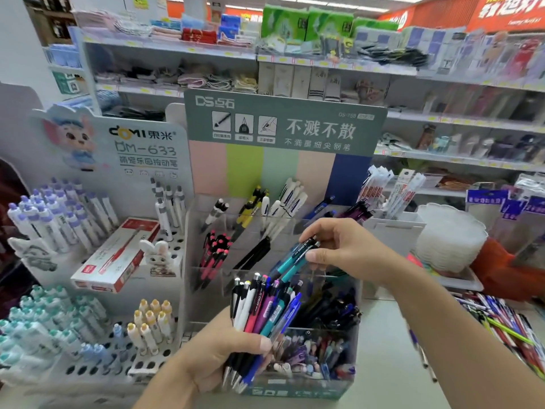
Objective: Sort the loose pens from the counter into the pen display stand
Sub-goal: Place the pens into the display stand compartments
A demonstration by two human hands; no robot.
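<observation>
My left hand [218,352] grips a mixed bundle of pens [262,311] upright in front of the clear tiered pen display stand [203,219]. White, pink, purple, teal and blue barrels show in the bundle. My right hand [339,246] pinches two teal pens [292,262] just above the bundle, over the stand's front right compartments. The stand's back compartments hold white, yellow and blue pens; pink and black pens fill the middle row. Dark pens crowd the front right compartment [330,311].
A white peg-hole stand [97,367] with capped pens sits to the left, with a red and white pen box [118,255] on it. Loose pens [501,326] lie on the counter at right. A white tub [451,234] and refill packs stand behind. Shelves fill the background.
</observation>
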